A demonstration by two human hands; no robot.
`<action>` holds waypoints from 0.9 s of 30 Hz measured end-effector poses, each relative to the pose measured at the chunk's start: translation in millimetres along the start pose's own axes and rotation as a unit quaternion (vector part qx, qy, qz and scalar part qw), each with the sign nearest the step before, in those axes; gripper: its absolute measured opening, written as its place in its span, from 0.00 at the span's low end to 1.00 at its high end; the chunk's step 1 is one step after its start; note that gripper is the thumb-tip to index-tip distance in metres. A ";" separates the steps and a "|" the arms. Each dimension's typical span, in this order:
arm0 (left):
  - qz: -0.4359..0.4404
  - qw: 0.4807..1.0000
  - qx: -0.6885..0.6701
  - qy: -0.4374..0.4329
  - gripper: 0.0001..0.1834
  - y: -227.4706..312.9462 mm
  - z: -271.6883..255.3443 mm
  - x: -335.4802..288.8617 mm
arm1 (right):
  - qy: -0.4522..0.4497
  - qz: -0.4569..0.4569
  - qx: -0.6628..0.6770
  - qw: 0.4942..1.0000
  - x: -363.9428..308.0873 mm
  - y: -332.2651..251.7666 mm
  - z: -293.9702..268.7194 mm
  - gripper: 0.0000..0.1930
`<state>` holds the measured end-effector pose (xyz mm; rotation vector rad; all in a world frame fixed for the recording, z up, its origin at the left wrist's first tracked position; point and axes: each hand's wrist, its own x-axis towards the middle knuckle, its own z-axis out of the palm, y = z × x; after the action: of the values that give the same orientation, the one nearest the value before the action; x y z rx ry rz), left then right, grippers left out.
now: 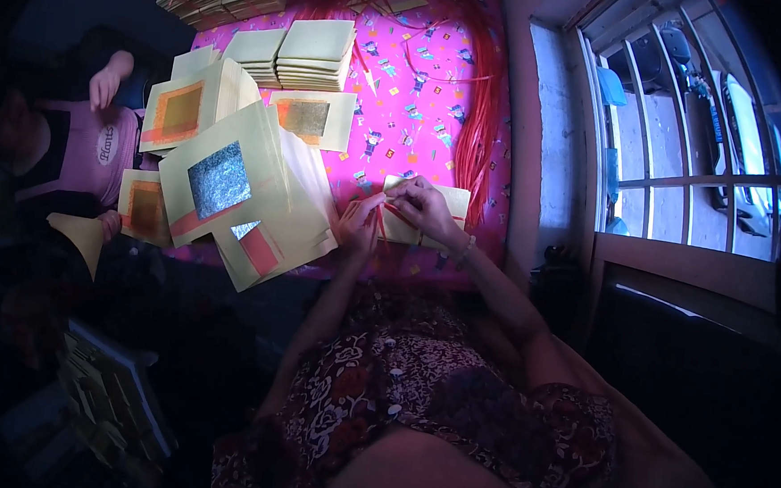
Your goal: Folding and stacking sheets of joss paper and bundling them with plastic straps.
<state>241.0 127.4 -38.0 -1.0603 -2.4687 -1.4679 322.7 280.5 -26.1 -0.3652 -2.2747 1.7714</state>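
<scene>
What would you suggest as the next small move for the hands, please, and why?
Probably draw the red strand gently snug: the left hand and right hand meet fingertip to fingertip at it over the pale yellow paper, and a length trails below them.

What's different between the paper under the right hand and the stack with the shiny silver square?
The paper under the right hand looks plain where it shows; the silver-square stack has a shiny square and reddish patches. The silver-square stack is fanned and turned; the paper lies straighter. The paper also looks smaller than the stack. Both are pale yellow.
</scene>
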 end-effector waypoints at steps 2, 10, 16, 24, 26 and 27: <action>-0.001 0.996 -0.090 0.024 0.09 -3.5 5.8 -1.1 | -0.011 0.007 -0.021 1.000 2.6 3.9 0.5 0.09; -0.175 0.952 -0.249 0.027 0.09 -9.0 15.7 -15.4 | -0.016 -0.025 -0.135 0.990 2.4 -2.1 1.6 0.06; -0.300 0.908 -0.292 0.024 0.12 -27.0 26.8 -30.8 | -0.016 -0.041 -0.257 0.965 -1.7 -14.0 3.4 0.06; -0.427 0.773 -0.469 0.011 0.12 -36.1 33.8 -45.7 | -0.064 -0.010 -0.418 0.906 -22.9 -27.8 -0.8 0.08; -0.449 0.807 -0.382 -0.034 0.12 -37.5 30.8 -43.7 | -0.054 0.021 -0.414 0.909 -27.3 -24.9 -5.1 0.08; -0.450 0.807 -0.381 -0.030 0.12 -40.0 31.8 -46.0 | -0.046 0.050 -0.408 0.910 -27.1 -27.7 -7.1 0.08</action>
<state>260.5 116.9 -103.1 0.2188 -2.5458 -2.8580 349.2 271.2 1.7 -0.5441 -3.0167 0.7754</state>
